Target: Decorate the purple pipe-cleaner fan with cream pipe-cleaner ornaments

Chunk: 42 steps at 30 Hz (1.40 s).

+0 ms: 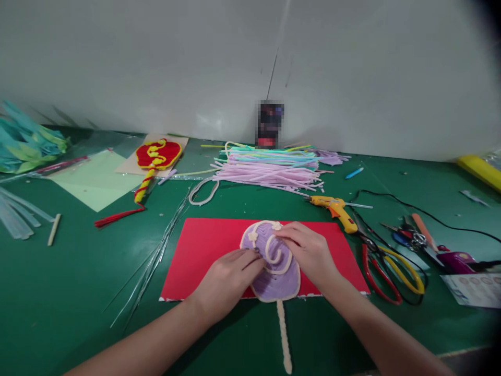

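A purple round fan (276,287) with a cream edge and cream handle (284,334) lies on a red sheet (207,245). The handle reaches past the sheet's near edge. Small cream flowers (253,236) and a curled cream pipe cleaner (273,253) are on the fan's face. My left hand (230,271) is closed, its fingertips pressed together on the cream line at the fan's left side; they partly hide it. Near the top flower, my right hand (307,248) pinches the upper end of the curled pipe cleaner.
Behind the sheet lies a pile of pastel pipe cleaners (270,167). A yellow glue gun (336,209), pliers (381,271) and keys (409,237) are on the right. A red-and-yellow fan (158,155), thin wires (160,245) and a pale green sheet (92,177) lie left.
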Each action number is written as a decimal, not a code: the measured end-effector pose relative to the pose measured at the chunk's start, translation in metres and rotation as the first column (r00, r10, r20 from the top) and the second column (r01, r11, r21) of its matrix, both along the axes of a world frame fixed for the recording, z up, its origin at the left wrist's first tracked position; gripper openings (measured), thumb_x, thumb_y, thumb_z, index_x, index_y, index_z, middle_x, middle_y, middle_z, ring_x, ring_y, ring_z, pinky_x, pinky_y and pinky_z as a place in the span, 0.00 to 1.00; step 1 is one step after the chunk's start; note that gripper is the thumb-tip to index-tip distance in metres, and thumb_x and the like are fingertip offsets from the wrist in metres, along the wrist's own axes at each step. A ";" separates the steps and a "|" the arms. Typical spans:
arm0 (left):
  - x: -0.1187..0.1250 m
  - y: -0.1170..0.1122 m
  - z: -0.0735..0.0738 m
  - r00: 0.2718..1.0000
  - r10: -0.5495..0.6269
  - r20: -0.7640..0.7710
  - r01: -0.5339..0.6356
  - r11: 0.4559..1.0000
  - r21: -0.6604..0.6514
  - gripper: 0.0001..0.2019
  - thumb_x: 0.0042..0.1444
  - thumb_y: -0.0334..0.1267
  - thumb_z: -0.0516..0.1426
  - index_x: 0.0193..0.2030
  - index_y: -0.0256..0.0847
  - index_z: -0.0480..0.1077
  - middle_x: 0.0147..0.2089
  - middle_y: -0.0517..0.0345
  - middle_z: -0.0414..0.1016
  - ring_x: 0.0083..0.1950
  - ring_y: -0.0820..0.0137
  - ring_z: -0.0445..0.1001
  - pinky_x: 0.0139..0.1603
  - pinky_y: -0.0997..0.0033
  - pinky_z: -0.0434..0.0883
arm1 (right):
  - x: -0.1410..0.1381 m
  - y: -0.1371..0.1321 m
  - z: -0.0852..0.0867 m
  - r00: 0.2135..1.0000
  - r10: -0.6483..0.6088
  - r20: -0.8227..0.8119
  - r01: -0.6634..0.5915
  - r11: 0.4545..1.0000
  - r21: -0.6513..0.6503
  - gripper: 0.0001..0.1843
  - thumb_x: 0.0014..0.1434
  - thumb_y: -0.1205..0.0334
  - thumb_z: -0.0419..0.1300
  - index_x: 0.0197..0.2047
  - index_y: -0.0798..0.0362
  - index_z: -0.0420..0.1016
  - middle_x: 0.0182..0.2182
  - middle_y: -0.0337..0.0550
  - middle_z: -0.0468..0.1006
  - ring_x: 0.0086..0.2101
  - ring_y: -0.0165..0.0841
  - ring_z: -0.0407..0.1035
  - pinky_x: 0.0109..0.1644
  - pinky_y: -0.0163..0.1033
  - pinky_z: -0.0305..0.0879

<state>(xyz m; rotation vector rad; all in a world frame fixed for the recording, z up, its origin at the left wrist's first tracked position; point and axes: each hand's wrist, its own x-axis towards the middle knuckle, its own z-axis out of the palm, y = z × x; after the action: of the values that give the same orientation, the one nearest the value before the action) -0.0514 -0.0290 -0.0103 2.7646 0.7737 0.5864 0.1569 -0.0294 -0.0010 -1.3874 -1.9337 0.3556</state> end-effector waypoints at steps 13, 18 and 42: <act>0.002 -0.003 0.002 0.994 0.037 -0.102 -0.032 0.998 0.055 0.12 0.58 0.28 0.45 0.48 0.37 0.62 0.47 0.51 0.69 0.44 0.70 0.71 0.43 0.71 0.72 | -0.004 0.006 0.002 0.989 0.078 -0.124 -0.086 0.995 -0.058 0.11 0.56 0.72 0.54 0.36 0.49 0.74 0.36 0.40 0.74 0.40 0.31 0.69 0.44 0.36 0.66; 0.001 -0.009 -0.001 0.994 0.014 -0.105 -0.005 0.996 0.088 0.15 0.58 0.29 0.47 0.51 0.35 0.62 0.51 0.50 0.68 0.52 0.66 0.67 0.52 0.66 0.69 | -0.002 0.005 0.004 0.994 0.061 -0.086 -0.063 0.998 -0.021 0.12 0.56 0.70 0.53 0.37 0.48 0.75 0.37 0.42 0.72 0.39 0.31 0.68 0.43 0.37 0.67; 0.003 -0.006 0.002 1.000 0.015 -0.012 -0.015 0.999 0.035 0.14 0.58 0.32 0.49 0.50 0.38 0.64 0.51 0.53 0.70 0.56 0.65 0.64 0.58 0.58 0.64 | 0.003 -0.011 0.000 0.995 0.032 -0.099 -0.033 0.999 -0.008 0.11 0.57 0.69 0.52 0.37 0.49 0.75 0.36 0.44 0.72 0.38 0.32 0.69 0.42 0.37 0.68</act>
<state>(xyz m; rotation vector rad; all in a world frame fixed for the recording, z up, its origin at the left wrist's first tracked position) -0.0487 -0.0349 -0.0084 2.7993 0.7950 0.5921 0.1595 -0.0404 -0.0006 -1.3212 -1.8771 0.4413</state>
